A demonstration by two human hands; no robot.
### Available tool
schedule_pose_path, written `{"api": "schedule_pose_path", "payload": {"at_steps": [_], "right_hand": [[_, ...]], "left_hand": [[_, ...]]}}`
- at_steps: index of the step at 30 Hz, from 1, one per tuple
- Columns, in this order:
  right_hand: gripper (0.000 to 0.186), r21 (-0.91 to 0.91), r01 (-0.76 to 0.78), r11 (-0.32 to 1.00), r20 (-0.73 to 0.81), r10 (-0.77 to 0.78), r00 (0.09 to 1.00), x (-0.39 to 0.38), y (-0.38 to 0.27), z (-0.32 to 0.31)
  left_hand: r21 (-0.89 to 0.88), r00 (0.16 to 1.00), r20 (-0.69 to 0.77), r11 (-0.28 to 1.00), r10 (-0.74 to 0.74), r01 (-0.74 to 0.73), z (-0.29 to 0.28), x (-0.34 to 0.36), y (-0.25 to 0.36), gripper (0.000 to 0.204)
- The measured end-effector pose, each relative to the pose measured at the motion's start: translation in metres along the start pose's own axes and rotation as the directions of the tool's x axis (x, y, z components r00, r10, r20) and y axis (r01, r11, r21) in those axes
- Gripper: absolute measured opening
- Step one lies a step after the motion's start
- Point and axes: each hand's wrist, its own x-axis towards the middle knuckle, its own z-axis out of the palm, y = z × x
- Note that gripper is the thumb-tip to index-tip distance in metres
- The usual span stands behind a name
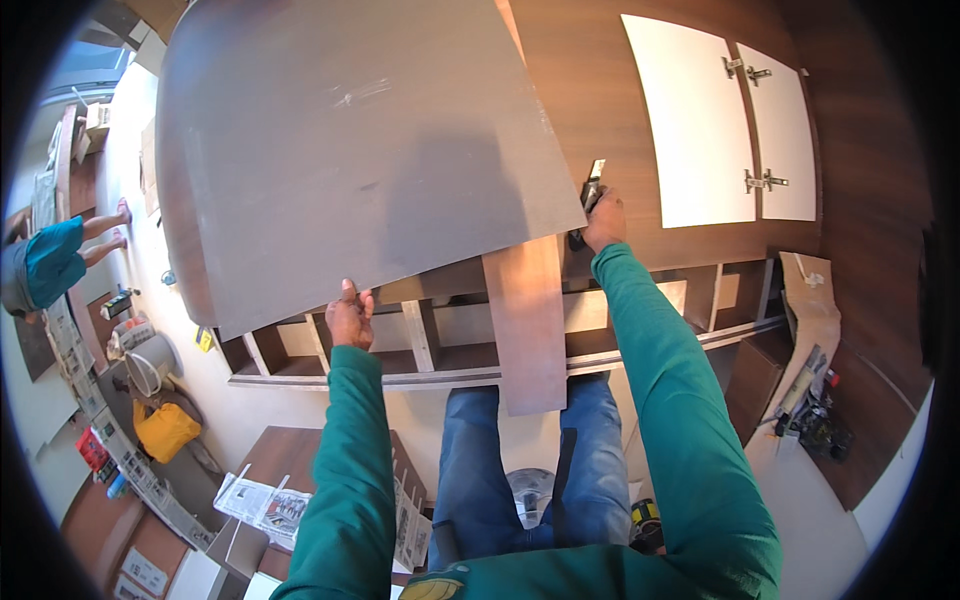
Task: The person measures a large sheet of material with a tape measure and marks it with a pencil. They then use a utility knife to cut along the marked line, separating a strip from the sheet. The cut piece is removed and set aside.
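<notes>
A large grey-brown sheet (330,150) with scuff marks lies at an angle over a wooden framework (420,335). My left hand (349,316) holds the sheet's lower edge, its fingertips on the upper face. My right hand (605,217) is closed round a black utility knife (590,197) with its silver blade pointing up, just beside the sheet's lower right corner. A reddish wooden plank (525,340) runs from under the sheet across the framework toward my legs. Two white doors (690,130) with metal hinges stand out on the brown panel right of the knife.
Another person (45,265) in teal shorts is at the far left, near a bucket (150,365) and yellow bag (165,430). Newspaper-covered boards (262,503) are at lower left. Cardboard (805,300) and power tools (812,425) sit at the right beside a brown panel.
</notes>
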Motion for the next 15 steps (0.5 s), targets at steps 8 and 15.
{"api": "schedule_pose_path", "payload": {"at_steps": [8,15], "right_hand": [[0.039,0.838,-0.505,0.209,0.412,0.364,0.835,0.01,0.029,-0.017],[0.056,0.392,-0.222,0.893,0.509,-0.01,0.861,0.025,-0.025,-0.096]], "left_hand": [[-0.01,1.0,0.013,1.0,-0.003,0.004,0.011,-0.011,-0.028,0.032],[-0.043,0.997,0.001,0.996,-0.081,0.081,0.017,-0.006,-0.053,0.039]]}}
